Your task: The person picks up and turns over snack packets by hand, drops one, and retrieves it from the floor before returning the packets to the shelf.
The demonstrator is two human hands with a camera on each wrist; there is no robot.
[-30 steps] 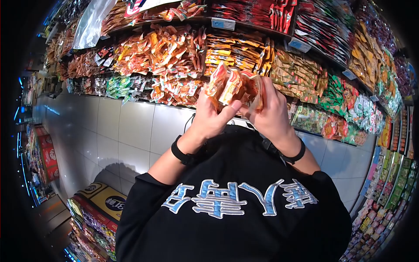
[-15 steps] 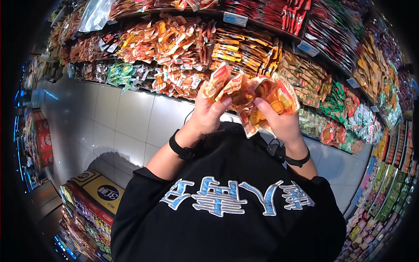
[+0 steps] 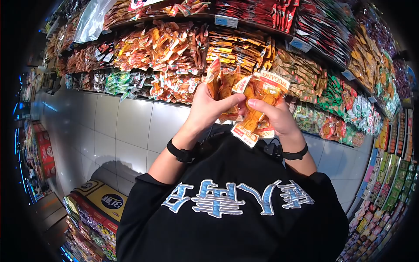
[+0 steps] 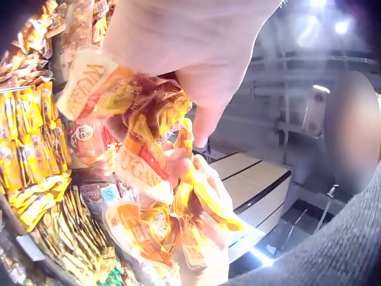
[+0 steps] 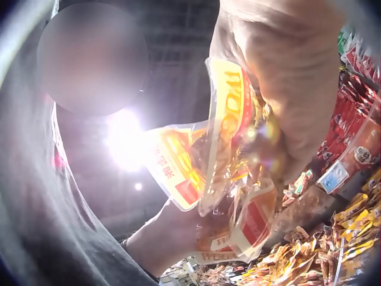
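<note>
In the head view, the left hand (image 3: 206,107) grips a bunch of orange-brown snack packets (image 3: 225,86), its thumb reaching across toward the other hand. Close beside it the right hand (image 3: 283,117) holds more clear-and-orange packets (image 3: 259,101) printed "WUGANG", its thumb lying on top of them. Both thumb tips nearly meet over the packets. The left wrist view shows packets (image 4: 146,171) hanging below the left hand (image 4: 190,47). Crumpled packets (image 5: 229,131) spread under the right hand (image 5: 286,77) in the right wrist view. Fingers behind the packets are mostly hidden.
Tiered shelves hold heaps of orange packets (image 3: 148,48), yellow packets (image 3: 231,49) and green packets (image 3: 334,93) beyond the hands. A clear plastic bag (image 3: 91,22) hangs at upper left. A display box (image 3: 102,198) stands on the tiled floor (image 3: 131,126) at lower left.
The right hand's packets first fanned outward, then came back toward the left hand, with one now pointing down. The left thumb has stretched toward the right. The view has shifted slightly.
</note>
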